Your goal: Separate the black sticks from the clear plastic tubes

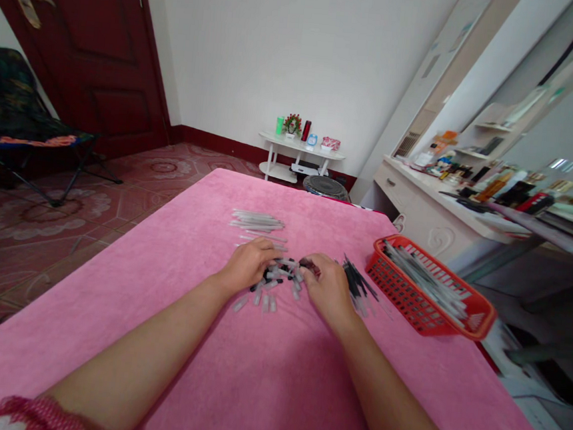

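Observation:
A small pile of translucent and black pen caps [271, 284] lies on the pink cloth between my hands. My left hand [248, 265] is at the pile's left side, its fingers curled together. What they hold, if anything, is too small to make out. On the right side my right hand [329, 287] has thumb and fingers closed at the caps, and its grip is hidden by blur. Beyond my left hand lies a bundle of thin whitish pen tubes [257, 222], with a few separate ones nearer. Several thin black sticks [356, 279] fan out just right of my right hand.
A red plastic basket [425, 317] full of grey-white pen-like sticks stands at the table's right edge. Pink cloth [160, 284] covers the table. Beyond are a white side table [302, 147], a cluttered dresser [438, 205] and, far left, a folding chair [28, 122].

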Demonstrator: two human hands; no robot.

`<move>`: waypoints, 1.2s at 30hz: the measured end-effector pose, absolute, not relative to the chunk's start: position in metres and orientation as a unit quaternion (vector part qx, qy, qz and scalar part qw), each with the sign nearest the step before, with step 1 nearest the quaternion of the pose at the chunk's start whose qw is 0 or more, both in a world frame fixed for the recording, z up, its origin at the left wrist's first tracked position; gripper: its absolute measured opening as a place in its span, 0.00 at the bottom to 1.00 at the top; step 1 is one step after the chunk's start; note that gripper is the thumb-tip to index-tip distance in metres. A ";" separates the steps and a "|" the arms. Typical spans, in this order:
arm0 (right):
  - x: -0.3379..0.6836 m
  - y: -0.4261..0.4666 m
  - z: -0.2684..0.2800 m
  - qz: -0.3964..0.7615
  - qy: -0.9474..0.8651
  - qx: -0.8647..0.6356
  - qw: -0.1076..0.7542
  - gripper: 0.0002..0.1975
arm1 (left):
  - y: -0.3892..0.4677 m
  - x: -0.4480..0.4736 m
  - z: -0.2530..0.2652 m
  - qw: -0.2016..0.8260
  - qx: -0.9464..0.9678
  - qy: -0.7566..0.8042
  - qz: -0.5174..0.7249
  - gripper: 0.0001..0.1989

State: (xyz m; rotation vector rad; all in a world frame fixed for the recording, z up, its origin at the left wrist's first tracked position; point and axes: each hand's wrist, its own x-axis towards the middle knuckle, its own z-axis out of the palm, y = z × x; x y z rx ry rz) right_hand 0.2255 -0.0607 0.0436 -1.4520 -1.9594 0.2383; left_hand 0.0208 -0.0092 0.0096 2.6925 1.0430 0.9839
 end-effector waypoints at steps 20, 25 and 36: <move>0.222 -0.063 0.045 0.079 -0.761 -0.564 0.311 0.07 | -0.004 0.021 0.003 0.064 0.874 0.359 0.322 0.13; 0.221 -0.063 0.041 0.082 -0.763 -0.562 0.308 0.07 | -0.004 0.021 0.003 0.077 0.870 0.360 0.329 0.14; 0.222 -0.061 0.035 0.092 -0.761 -0.563 0.309 0.07 | -0.004 0.021 0.004 0.089 0.869 0.361 0.326 0.15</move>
